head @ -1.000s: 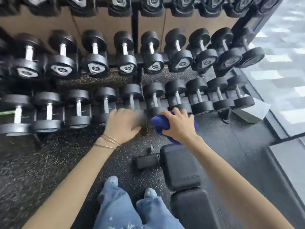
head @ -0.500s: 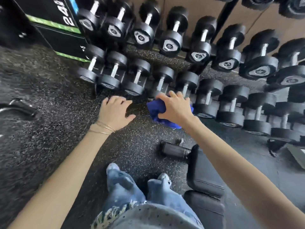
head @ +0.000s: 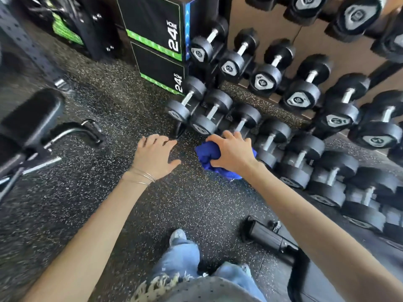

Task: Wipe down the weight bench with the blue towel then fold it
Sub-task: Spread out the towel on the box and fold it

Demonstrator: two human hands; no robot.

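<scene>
My right hand [head: 232,152] is stretched out in front of me, gripping a bunched-up blue towel [head: 210,158] that hangs below the palm. My left hand [head: 153,156] is held out beside it, empty, fingers slightly curled and apart, thin bracelets on the wrist. The black padded weight bench [head: 309,277] shows only at the lower right, partly behind my right forearm, with its black foot roller [head: 265,235] sticking out toward the floor's middle. Both hands are held in the air above the speckled floor, well ahead of the bench.
A dumbbell rack [head: 283,118] with several black dumbbells fills the right and top. Black plyo boxes marked 24 [head: 159,46] stand at the top centre. Another padded bench [head: 30,125] with a metal frame is at the left. My jeans and shoe [head: 177,235] are below.
The view has swung left: the rack slid to the right, and the plyo boxes and left bench came into sight. Both hands keep their pose, the right still holding the towel.
</scene>
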